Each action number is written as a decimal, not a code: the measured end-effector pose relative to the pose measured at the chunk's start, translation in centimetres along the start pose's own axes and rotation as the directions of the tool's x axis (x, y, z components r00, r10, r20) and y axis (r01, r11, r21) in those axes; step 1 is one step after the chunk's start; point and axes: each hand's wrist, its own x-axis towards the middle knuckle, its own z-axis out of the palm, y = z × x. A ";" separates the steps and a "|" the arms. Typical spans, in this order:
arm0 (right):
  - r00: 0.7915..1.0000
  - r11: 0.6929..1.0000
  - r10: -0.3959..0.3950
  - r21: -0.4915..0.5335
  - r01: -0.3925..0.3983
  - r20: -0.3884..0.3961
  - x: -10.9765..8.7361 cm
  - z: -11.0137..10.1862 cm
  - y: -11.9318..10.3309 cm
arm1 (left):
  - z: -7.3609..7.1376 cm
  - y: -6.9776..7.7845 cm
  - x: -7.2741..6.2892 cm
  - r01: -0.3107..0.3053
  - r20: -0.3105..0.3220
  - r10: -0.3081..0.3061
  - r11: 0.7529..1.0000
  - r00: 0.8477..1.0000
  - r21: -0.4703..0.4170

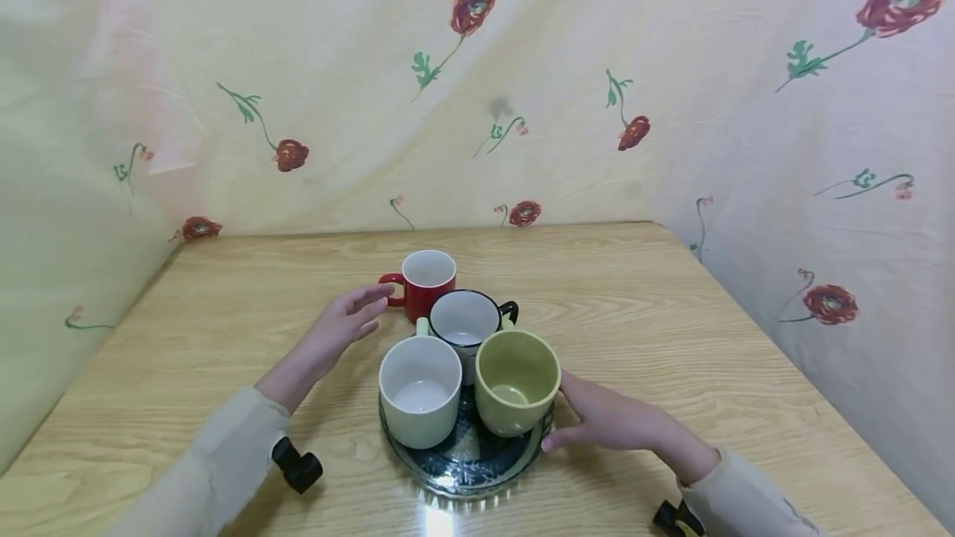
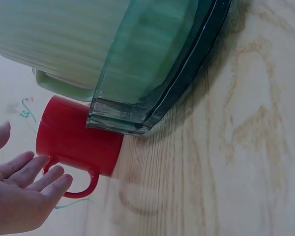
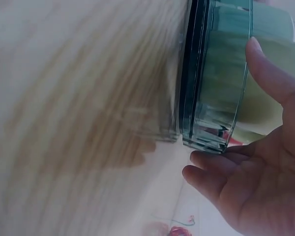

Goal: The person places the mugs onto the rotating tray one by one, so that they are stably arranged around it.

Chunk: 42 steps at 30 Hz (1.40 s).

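Note:
Three mugs stand together in a round glass tray with a dark base and a clear upright wall. A pale mint mug is at its front left, a yellow-green mug at its right. Behind them is a white mug with a black rim and handle. Just behind the tray a red mug stands on the table, handle to the left. My left hand, fingers extended, is right at that handle. My right hand lies along the tray's right side, thumb and fingers spread at the glass wall.
The wooden table carries the tray and the red mug. A flowered cloth hangs behind the table and along both sides. On each sleeve sits a black wrist device.

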 end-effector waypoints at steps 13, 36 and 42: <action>0.997 0.993 0.062 0.105 -0.056 -0.052 -0.7 1.1 -1.0 | -0.2 0.6 0.6 -0.100 -0.215 0.097 0.995 0.972 -0.002; 0.999 0.965 -0.022 0.260 0.028 -0.024 0.4 -3.0 4.0 | -1.7 1.2 0.9 -0.094 -0.229 0.079 0.994 0.970 -0.058; 0.977 0.920 -0.168 0.376 0.107 0.133 2.5 -4.4 6.2 | -2.5 2.1 1.0 -0.097 -0.224 0.078 0.992 0.971 -0.077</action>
